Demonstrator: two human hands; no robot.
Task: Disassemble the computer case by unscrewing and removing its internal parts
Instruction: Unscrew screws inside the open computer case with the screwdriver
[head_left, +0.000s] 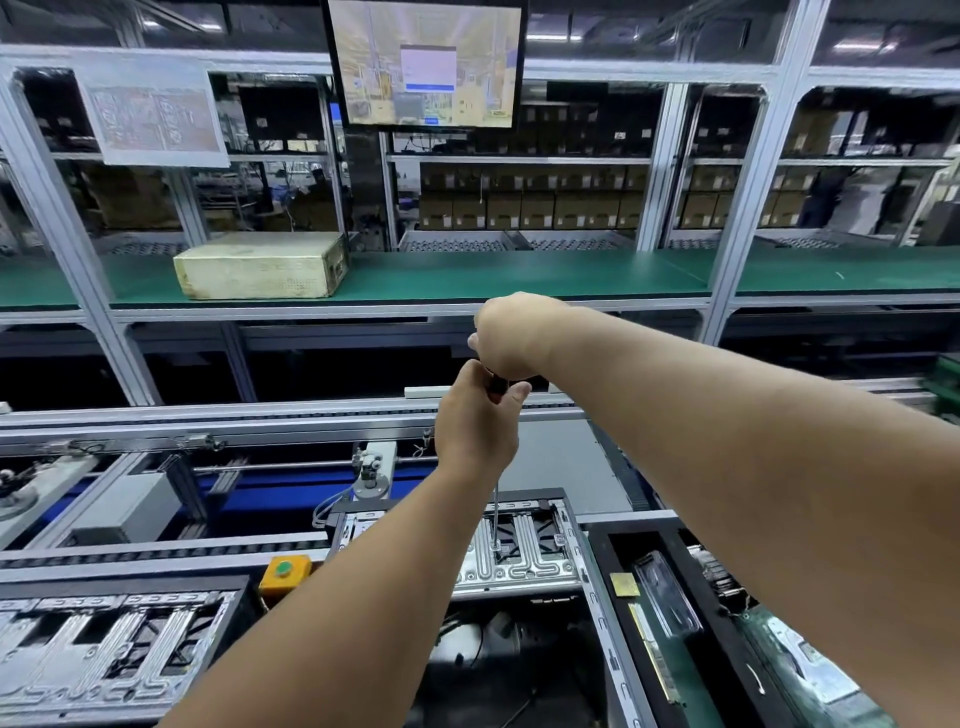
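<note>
An open computer case (576, 551) lies in front of me, its ribbed metal inner panel (519, 561) facing up. A long screwdriver stands upright over it, with its thin shaft (496, 519) reaching down to the panel and its dark handle (498, 385) held high. My left hand (475, 421) grips the lower part of the handle. My right hand (511, 335) wraps around the handle's top, just above the left. Both forearms cover much of the case interior, where dark cables (483, 649) show below the panel.
A second open case (104, 654) lies at the lower left. A black tray (670, 613) with circuit boards and small parts stands at the right. A yellow button box (284, 571) sits between the cases. Behind are conveyor rails, a green shelf with a beige box (260, 267), and a monitor (426, 62).
</note>
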